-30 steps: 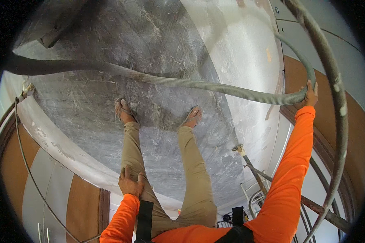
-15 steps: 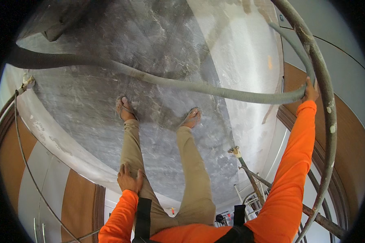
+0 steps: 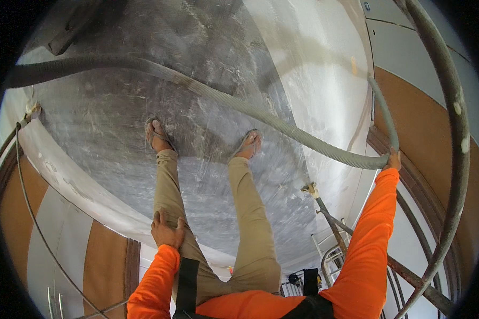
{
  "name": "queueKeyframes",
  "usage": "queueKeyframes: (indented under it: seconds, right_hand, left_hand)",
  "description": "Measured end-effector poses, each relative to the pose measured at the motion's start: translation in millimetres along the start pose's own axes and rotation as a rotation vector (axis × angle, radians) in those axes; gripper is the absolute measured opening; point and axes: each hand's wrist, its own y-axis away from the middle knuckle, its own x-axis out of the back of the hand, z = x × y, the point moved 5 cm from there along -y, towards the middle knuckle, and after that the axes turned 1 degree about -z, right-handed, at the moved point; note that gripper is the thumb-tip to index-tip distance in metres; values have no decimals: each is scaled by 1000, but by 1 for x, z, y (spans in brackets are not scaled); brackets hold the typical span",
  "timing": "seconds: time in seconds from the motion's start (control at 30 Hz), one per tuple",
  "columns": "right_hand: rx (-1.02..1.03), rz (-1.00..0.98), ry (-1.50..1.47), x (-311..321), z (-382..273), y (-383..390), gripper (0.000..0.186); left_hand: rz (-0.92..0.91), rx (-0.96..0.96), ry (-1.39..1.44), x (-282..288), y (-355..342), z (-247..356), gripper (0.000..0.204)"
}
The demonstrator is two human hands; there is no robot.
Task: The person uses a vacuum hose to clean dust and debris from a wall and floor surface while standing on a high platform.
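Observation:
My right hand (image 3: 391, 161) grips a grey ribbed hose (image 3: 239, 109) where it bends at the right. From there the hose runs across to the upper left, above my sandalled feet, and its other length rises along the white surface. Resting on the left leg of my khaki trousers (image 3: 167, 196) is my left hand (image 3: 166, 228), fingers slightly spread and holding nothing. Both feet, in flip-flops (image 3: 157, 135), stand apart on a dusty grey surface (image 3: 207, 80).
A thick curved metal tube (image 3: 452, 133) arches down my right side, near a ladder-like frame (image 3: 332, 255) and crossing poles (image 3: 415, 279). A thin cable (image 3: 32, 207) hangs at the left. Brown and grey cabinet panels (image 3: 64, 244) line both sides; a white band (image 3: 324, 64) borders the grey surface.
My right hand has moved down toward my body, pulling the bend of the hose lower. My left hand stays on my leg.

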Motion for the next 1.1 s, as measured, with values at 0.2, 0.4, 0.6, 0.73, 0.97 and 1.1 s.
queueKeyframes:
  seconds: [0.2, 0.4, 0.6, 0.73, 0.97, 1.1]
  right_hand:
    - [-203, 9, 5, 70, 102, -10, 67]
    - [-222, 39, 102, 112, 140, -16, 57]
    - [-154, 14, 63, 40, 105, 17, 69]
    - [37, 33, -47, 3, 41, 22, 77]
    - [82, -93, -12, -83, -98, 64, 78]
    - [254, -275, 2, -132, -163, 86, 73]
  left_hand:
    - [-25, 61, -21, 0, 1, 0, 84]
    - [-15, 29, -33, 6, -3, 0, 85]
    - [13, 30, -15, 15, -1, -10, 83]
    - [2, 12, 0, 19, -3, -5, 83]
    - [-17, 28, 2, 22, -5, -15, 83]
    - [-11, 22, 8, 19, -5, -17, 83]
